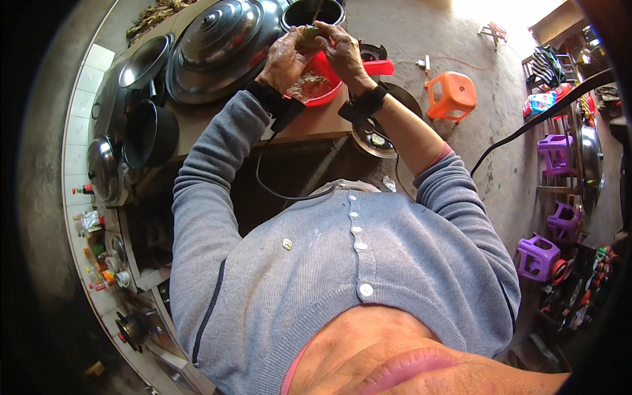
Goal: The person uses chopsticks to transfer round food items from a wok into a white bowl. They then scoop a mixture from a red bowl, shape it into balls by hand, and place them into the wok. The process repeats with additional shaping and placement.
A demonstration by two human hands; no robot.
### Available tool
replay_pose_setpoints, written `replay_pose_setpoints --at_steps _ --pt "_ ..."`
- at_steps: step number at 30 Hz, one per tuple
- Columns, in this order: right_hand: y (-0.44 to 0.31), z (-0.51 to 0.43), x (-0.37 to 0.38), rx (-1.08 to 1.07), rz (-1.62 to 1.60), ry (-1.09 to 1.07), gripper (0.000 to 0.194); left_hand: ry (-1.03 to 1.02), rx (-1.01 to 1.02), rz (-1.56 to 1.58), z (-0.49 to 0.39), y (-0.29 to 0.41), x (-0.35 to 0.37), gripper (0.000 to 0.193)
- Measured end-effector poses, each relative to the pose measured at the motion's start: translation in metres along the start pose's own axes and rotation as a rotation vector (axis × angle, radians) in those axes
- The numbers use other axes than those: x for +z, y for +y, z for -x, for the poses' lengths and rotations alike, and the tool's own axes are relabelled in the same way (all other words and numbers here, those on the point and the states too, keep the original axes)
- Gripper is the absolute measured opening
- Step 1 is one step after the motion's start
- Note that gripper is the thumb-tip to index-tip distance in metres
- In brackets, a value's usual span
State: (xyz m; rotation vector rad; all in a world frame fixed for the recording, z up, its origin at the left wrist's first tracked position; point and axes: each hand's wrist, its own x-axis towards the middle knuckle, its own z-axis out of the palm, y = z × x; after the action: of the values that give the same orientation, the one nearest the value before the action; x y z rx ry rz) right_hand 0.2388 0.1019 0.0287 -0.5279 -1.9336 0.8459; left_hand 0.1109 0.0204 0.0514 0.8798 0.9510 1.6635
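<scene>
My left hand (285, 60) and my right hand (344, 53) meet above a red plastic basin (334, 93). Between their fingertips they hold a small greenish piece of food (310, 35), partly covered by the fingers; it looks like dough. Inside the basin lies a crumbly, pale brown and reddish mixture (312, 86). Just beyond the hands stands a round black pot (289, 19) with a thin stick or handle rising from it. Below my right forearm is a pan (363, 143) holding a pale greenish lump (377, 140).
A large domed metal lid (212, 49) covers the counter's left side, with a wok (144, 61) and a dark deep pot (153, 133) nearby. An orange stool (452, 94) stands on the concrete floor (474, 148). Purple stools (538, 256) are farther right. A black cable (533, 121) crosses the right side.
</scene>
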Motion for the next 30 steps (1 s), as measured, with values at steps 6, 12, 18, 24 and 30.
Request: replay_pose_setpoints --at_steps 6,12,18,24,30 --pt "-0.002 0.001 -0.003 -0.080 -0.051 0.006 0.035 0.069 -0.127 0.099 0.001 -0.003 0.003 0.022" --pt "0.002 0.013 0.004 0.235 -0.494 -0.060 0.040 0.225 -0.074 0.078 0.007 0.007 0.013 0.028" --pt "-0.007 0.013 0.000 0.339 -0.738 0.043 0.025 -0.043 -0.012 -0.229 0.010 0.009 0.015 0.039" --pt "-0.012 -0.010 -0.029 0.159 -0.479 -0.081 0.025 -0.140 0.092 -0.591 0.014 0.040 0.020 0.045" --pt "-0.033 -0.017 -0.036 0.078 -0.290 -0.010 0.038 -0.081 0.014 -0.330 0.001 0.035 0.004 0.033"
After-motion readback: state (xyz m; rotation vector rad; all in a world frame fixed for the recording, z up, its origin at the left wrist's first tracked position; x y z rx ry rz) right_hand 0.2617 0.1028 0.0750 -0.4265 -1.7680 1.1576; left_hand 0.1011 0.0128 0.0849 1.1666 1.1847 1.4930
